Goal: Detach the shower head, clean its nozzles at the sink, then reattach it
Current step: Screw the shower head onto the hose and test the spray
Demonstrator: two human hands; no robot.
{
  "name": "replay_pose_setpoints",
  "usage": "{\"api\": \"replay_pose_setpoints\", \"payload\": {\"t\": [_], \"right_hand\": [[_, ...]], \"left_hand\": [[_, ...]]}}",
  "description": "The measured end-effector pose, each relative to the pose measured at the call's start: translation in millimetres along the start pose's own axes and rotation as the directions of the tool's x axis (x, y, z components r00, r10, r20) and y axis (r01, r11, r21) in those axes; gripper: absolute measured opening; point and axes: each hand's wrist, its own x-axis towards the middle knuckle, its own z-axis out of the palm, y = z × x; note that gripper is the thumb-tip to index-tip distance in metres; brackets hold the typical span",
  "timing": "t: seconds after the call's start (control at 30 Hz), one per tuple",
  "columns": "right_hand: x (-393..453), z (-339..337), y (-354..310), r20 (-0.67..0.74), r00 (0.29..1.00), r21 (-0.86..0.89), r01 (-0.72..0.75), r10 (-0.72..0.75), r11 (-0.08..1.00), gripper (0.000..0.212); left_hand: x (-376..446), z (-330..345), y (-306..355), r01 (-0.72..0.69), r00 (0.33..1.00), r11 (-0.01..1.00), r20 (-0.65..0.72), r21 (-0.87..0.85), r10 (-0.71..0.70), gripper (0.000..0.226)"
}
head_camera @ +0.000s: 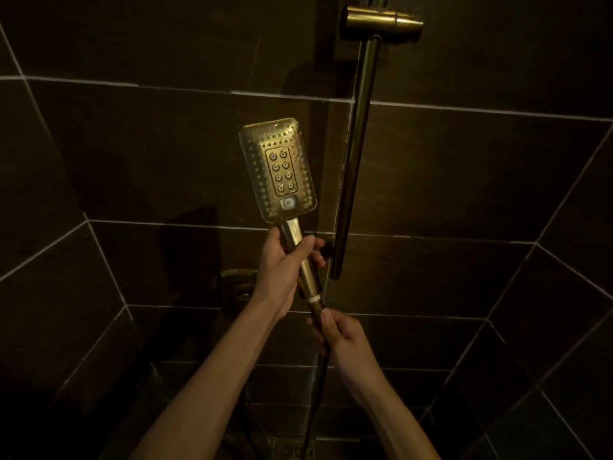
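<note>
From the head view, the person stands in a dark-tiled shower stall; the shower head [278, 171] is off its holder [381, 25], which sits on the rail [355, 154] up to the right, and it is held upright in front of the wall with its nozzle face turned toward the viewer. The left hand [285, 260] wraps round the handle just below the head; the right hand [341, 336] pinches the hose [316, 386] at the nut just under the white ring at the handle's end. It looks like the detaching step, unscrewing the hose from the handle; the next move likely calls for the left hand to hold firm while the right turns the nut, then a walk to the sink, which is not in sight. No container shows here; a floor drain [282, 446] is dimly visible below.
</note>
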Motion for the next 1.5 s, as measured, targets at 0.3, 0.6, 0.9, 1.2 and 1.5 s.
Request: {"api": "replay_pose_setpoints", "payload": {"t": [0.3, 0.6, 0.9, 1.2, 1.5], "right_hand": [[-2, 2, -2, -0.102, 0.993, -0.074, 0.045, -0.052, 0.996, 0.035], [-2, -6, -5, -0.023, 0.999, -0.062, -0.028, 0.026, 0.998, 0.032], [-1, -10, -3, -0.004, 1.000, 0.066, -0.006, 0.006, 0.998, 0.038], [-2, -11, -8, 0.003, 0.998, 0.016, 0.066, -0.066, 0.998, 0.036], [-4, -7, -10, -0.025, 1.000, 0.018, -0.005, 0.005, 1.000, 0.039]], "left_hand": [[2, 11, -4, 0.009, 0.997, 0.994, -0.077, 0.111, 0.000, 0.025], [-2, -6, 2, 0.171, 0.984, 0.974, 0.074, -0.147, -0.161, 0.036], [-1, -5, 17, 0.184, 0.974, 0.971, 0.163, -0.150, -0.159, 0.031], [-4, 0, 15, 0.079, 0.985, 0.988, 0.162, -0.134, -0.057, 0.056], [-10, 13, 2, -0.097, 0.995, 0.990, -0.027, -0.104, 0.094, 0.057]]}}
